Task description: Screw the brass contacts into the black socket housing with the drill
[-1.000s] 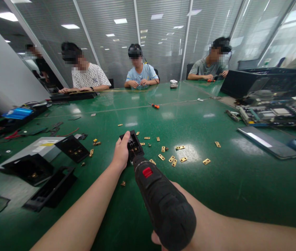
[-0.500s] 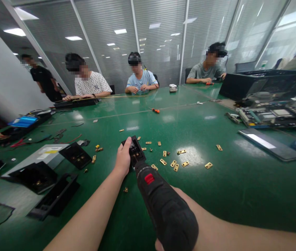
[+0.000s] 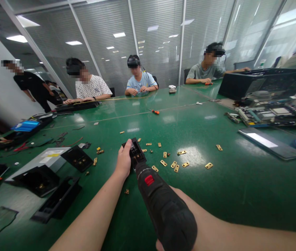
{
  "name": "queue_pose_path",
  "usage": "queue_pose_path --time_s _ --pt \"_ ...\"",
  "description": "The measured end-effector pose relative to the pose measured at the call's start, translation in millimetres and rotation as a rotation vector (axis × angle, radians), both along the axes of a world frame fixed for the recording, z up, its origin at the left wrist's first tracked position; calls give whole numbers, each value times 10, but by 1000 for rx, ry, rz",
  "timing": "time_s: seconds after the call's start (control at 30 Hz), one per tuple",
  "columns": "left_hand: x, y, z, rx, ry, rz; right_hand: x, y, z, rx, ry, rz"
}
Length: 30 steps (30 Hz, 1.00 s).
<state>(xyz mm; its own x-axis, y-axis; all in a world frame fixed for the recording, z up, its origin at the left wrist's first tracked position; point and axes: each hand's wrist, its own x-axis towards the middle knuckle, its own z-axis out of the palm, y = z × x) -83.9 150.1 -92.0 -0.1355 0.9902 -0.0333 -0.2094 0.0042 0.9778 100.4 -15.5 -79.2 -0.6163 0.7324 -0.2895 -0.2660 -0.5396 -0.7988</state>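
Black and open-faced, a small housing is sitting in the grasp of the left hand over the green table, while the mostly hidden right hand is holding a power drill whose nose is pointing into the housing, and loose brass-coloured plates are lying nearby.
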Motion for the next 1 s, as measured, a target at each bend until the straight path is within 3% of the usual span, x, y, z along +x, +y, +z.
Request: queue_pose_path --time_s 0.27,0.5,0.77,1.0 --pt "0 16 -10 9 18 12 35 -44 162 19 -1 -16" --pt "4 13 -3 10 13 9 34 8 136 135 -63 -15" --pt "-15 31 -46 31 12 7 0 -66 405 172 -98 -17" --pt "-9 24 -32 30 -5 -15 18 -63 396 191 -85 -31"
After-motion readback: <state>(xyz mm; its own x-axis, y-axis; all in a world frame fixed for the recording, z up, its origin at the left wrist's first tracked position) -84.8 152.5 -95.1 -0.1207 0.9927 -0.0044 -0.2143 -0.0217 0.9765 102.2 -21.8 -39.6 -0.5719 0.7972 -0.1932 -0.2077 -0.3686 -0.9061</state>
